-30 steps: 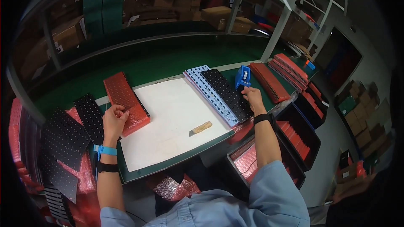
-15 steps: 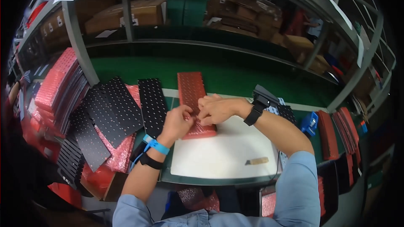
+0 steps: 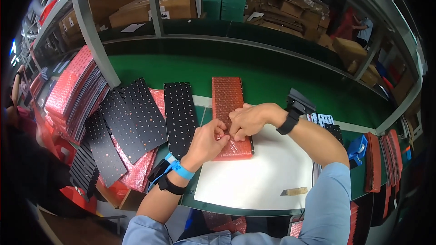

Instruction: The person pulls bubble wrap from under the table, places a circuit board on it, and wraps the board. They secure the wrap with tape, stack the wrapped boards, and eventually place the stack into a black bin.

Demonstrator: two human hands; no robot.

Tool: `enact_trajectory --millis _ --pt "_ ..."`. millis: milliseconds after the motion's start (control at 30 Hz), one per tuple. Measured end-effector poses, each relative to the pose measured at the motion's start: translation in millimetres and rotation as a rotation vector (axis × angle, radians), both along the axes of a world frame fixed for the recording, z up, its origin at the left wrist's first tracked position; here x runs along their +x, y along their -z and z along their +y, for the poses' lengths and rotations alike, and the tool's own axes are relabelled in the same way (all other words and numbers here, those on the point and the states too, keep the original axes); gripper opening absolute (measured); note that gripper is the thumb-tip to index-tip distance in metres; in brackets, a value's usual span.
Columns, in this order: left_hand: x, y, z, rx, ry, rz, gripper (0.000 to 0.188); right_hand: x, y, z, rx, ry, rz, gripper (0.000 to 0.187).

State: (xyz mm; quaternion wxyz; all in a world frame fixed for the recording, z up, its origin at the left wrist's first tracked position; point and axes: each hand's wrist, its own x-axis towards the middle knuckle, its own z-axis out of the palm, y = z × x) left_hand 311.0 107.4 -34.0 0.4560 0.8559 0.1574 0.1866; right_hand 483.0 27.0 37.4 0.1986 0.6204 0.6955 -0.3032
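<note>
- Red bubble-wrap packet: we see it lying lengthwise in front of us, its near part on the white sheet, its far end reaching past that onto the green surface.
- Our left hand has its fingers curled nearly closed at the packet's top; we cannot tell whether they grip any film.
- Our right hand, beside it, is likewise bent in, fingertips down on the wrap; what they pinch, if anything, is hidden.
- If we pull unevenly, the thin film could tear or bunch.
- With both hands working on top, a sideways push could skid the packet into the white-dotted black panel just left of it.
- The knife lies loose on the sheet; a sweeping right forearm could knock it.
</note>
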Motion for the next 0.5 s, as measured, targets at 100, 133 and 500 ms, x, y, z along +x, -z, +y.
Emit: enact_trajectory --millis 100,133,500 --pt "0 1 -2 0.004 -0.001 -0.006 0.022 4 -7 -12 0.162 0.016 0.478 0.028" --pt "0 1 -3 0.028 0.014 -0.030 0.021 6 -6 -16 0.161 0.004 0.471 0.028" --pt "-6 7 -5 0.271 0.109 -0.116 0.015 -3 28 -54 0.081 0.702 1.280 0.034"
